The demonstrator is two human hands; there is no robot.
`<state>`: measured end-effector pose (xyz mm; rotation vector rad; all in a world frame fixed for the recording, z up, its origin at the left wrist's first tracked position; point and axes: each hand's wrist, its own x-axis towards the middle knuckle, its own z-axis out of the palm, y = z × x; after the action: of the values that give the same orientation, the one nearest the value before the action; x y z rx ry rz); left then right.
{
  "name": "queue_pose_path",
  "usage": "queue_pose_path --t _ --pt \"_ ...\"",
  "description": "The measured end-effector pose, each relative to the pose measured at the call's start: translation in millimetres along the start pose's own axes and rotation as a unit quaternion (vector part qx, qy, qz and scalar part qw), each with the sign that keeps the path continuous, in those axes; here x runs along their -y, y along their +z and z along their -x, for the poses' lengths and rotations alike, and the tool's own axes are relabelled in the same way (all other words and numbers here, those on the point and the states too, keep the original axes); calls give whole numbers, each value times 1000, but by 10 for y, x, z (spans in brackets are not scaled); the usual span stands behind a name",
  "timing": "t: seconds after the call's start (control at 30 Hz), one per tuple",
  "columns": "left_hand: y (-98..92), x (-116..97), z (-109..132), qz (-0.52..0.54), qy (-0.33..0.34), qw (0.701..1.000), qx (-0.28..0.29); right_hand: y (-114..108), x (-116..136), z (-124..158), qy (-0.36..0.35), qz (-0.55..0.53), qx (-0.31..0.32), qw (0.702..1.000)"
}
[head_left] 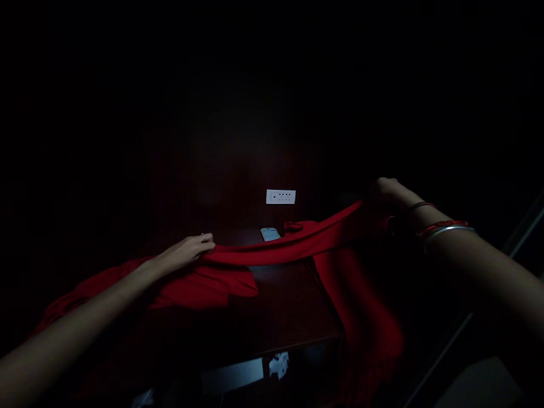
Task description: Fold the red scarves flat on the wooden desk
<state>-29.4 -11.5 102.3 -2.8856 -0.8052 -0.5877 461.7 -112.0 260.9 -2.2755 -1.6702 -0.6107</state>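
A long red scarf [263,253] with fringed ends is stretched between my two hands above a dark wooden tabletop. At centre left, my left hand [191,249], with a ring on one finger, is closed on the scarf. Farther right and higher, my right hand [387,188] is closed on another part of it; bangles circle that wrist. One part of the scarf lies in folds on the left of the tabletop. Another part hangs over the right edge, its fringe fading into shadow. The fingertips of both hands are partly hidden.
A phone [270,234] with a lit screen lies at the back of the dark tabletop [293,306]. Behind it a white socket panel [280,196] is set in the dark wall. Pale crumpled material [279,365] shows below the front edge. Most surroundings are too dark to make out.
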Motion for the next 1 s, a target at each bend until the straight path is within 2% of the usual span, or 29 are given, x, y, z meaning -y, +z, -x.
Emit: queue_pose_path --t 0.1,0.23,0.37,0.47,0.57,0.6,0.67,0.7,0.73,0.77,0.83,0.87,1.0 --pt "-101 42 213 38 -55 997 -31 134 81 91 25 -43 111 993" --pt "-187 127 408 79 -165 981 -63 294 143 164 1 -96 171 981" --pt "-159 214 421 19 -311 943 -115 414 284 195 -20 -125 207 970" --pt "-257 357 340 -54 -342 927 -146 464 487 202 -24 -78 184 980" --pt "-612 562 199 -158 -368 901 -165 410 725 143 -41 -90 119 988" --pt "-779 636 143 -189 -398 878 -188 363 796 104 -49 -116 92 988" --pt "-1121 775 42 -238 -471 806 -267 244 905 11 -60 -179 36 981" --pt "-1265 838 7 -254 -488 786 -282 185 940 -32 -60 -203 13 977" --pt "-1373 895 -11 -261 -486 795 -250 140 962 -66 -59 -217 -2 974" --pt "-1436 946 -13 -259 -472 819 -196 115 973 -87 -57 -220 -8 974" --pt "-1427 1029 34 -244 -426 868 -76 137 967 -86 -65 -201 11 977" --pt "-1370 1060 73 -237 -409 880 -38 181 956 -68 -72 -188 29 979" --pt "-1096 1091 200 -205 -384 900 8 404 857 5 -61 -130 69 987"
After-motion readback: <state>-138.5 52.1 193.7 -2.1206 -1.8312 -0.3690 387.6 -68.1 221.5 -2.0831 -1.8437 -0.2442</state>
